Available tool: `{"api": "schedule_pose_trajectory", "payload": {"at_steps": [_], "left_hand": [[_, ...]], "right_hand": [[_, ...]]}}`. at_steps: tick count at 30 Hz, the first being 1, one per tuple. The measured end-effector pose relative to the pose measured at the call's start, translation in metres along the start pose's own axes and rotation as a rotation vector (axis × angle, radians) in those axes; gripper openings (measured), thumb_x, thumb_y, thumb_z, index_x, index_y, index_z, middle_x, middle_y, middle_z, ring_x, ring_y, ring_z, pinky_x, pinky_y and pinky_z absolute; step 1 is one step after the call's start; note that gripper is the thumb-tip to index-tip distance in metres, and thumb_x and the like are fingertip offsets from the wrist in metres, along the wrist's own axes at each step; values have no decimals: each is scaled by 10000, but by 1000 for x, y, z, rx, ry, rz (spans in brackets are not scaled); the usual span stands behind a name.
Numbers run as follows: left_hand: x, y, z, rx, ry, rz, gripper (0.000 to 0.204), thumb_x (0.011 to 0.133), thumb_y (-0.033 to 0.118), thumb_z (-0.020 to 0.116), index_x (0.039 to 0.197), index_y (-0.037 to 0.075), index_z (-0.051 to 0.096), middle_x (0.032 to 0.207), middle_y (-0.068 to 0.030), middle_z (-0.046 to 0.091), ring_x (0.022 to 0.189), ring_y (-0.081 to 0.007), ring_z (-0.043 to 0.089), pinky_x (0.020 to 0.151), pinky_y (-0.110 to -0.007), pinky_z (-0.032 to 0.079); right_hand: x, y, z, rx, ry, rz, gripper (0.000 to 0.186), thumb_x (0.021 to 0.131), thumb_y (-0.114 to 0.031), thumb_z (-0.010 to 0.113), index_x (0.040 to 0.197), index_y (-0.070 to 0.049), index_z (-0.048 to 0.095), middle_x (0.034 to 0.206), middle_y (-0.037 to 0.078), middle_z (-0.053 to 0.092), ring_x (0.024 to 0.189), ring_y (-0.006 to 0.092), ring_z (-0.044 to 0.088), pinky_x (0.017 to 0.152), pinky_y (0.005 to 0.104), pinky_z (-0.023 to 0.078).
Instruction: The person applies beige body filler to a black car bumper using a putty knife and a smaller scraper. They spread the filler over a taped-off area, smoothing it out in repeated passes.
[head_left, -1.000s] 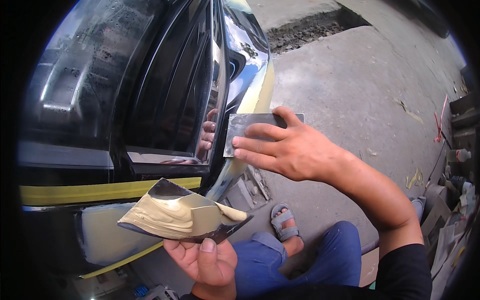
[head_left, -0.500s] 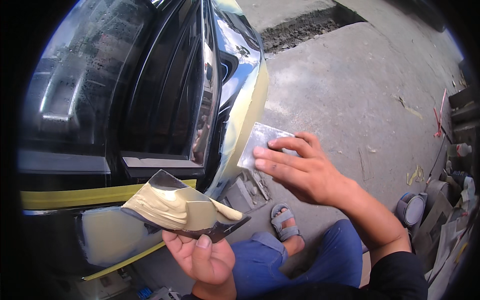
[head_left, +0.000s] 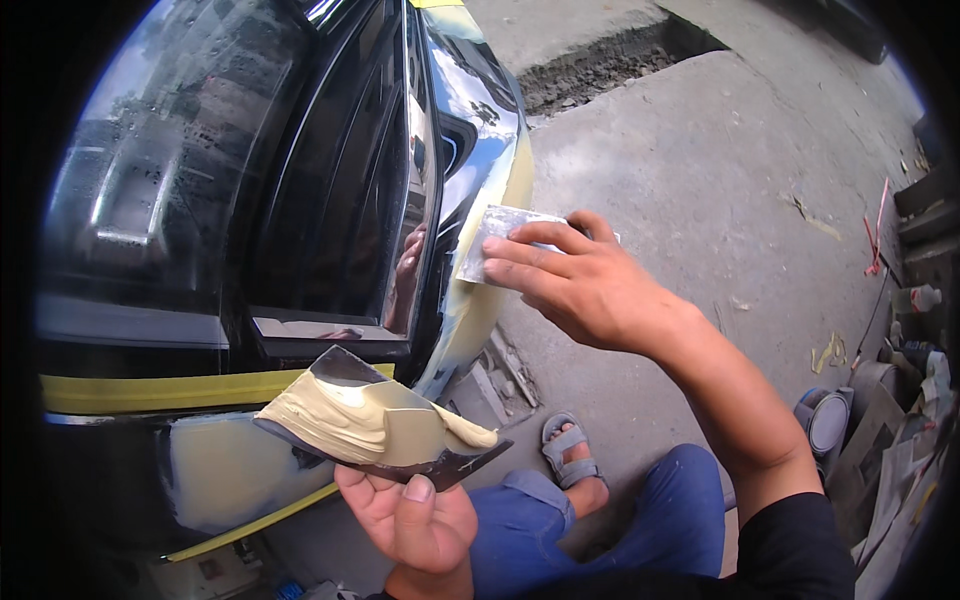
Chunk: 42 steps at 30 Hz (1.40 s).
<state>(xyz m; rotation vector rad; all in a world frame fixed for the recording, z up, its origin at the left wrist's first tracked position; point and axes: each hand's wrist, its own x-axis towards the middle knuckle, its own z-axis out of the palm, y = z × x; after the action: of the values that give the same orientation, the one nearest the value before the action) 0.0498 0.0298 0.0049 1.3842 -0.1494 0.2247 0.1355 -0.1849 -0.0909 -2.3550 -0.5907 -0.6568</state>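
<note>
My left hand [head_left: 415, 525] is closed on the lower edge of a dark mixing board [head_left: 470, 462], held up in front of the car. Thick cream-coloured body filler [head_left: 330, 415] is heaped over the board's left and middle, with a ridge at its right. In my right hand [head_left: 590, 275] is a flat metallic-grey spreader [head_left: 490, 245], gripped with the fingers laid over its face. Its left edge lies against, or just in front of, the filler-coated rear corner [head_left: 512, 195] of the black car; contact cannot be told.
Yellow masking tape [head_left: 170, 392] runs along the car body, above a sanded cream patch [head_left: 225, 470]. Grey debris [head_left: 495, 380] lies by the car's corner near my sandalled foot [head_left: 570, 450]. A tin [head_left: 825, 425] and scrap stand at right. A trench [head_left: 610, 65] cuts the concrete beyond.
My right hand has moved up and slightly left with the spreader, which now overlaps the car's corner more. My left hand and the board have shifted a little right and down.
</note>
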Motion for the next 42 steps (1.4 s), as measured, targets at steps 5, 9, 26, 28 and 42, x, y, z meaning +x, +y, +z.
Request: {"api": "schedule_pose_trajectory", "payload": {"at_steps": [5, 9, 26, 28, 42], "left_hand": [[0, -1, 2, 61, 21, -7, 763, 701, 40, 475, 1407, -67, 206, 1371, -222, 406, 1283, -331, 418, 1097, -460, 330], [3, -1, 1, 67, 33, -11, 773, 701, 41, 475, 1413, -67, 193, 1370, -223, 406, 1277, -331, 425, 1098, -454, 331], [16, -13, 17, -106, -54, -104, 711, 725, 3, 469, 1395, -59, 242, 1340, -212, 446, 1258, -310, 447, 1099, -438, 327], [14, -12, 16, -97, -55, -85, 714, 723, 0, 466, 1398, -55, 240, 1348, -209, 437, 1267, -310, 438, 1102, -441, 321], [13, -10, 9, 11, -30, -45, 737, 716, 17, 457, 1407, -64, 214, 1382, -220, 407, 1290, -327, 411, 1113, -452, 298]], "right_hand": [[24, 10, -8, -61, -88, -53, 299, 890, -139, 483, 1161, -142, 610, 1264, -11, 593, 1191, 167, 502, 938, 448, 375], [21, 7, -4, -33, -95, -26, 284, 892, -153, 491, 1148, -143, 614, 1274, -15, 587, 1194, 163, 500, 953, 464, 372], [-63, -33, -15, 708, 62, 78, 444, 789, -76, 685, 1222, -76, 587, 1274, 95, 592, 1167, 275, 546, 959, 419, 385], [-47, -10, -15, 356, 85, 115, 460, 778, -71, 671, 1226, -91, 571, 1277, 57, 588, 1131, 244, 556, 909, 410, 382], [26, 32, -6, -28, -40, 47, 305, 868, -125, 509, 1155, -133, 613, 1267, -2, 593, 1167, 193, 519, 938, 454, 386]]}}
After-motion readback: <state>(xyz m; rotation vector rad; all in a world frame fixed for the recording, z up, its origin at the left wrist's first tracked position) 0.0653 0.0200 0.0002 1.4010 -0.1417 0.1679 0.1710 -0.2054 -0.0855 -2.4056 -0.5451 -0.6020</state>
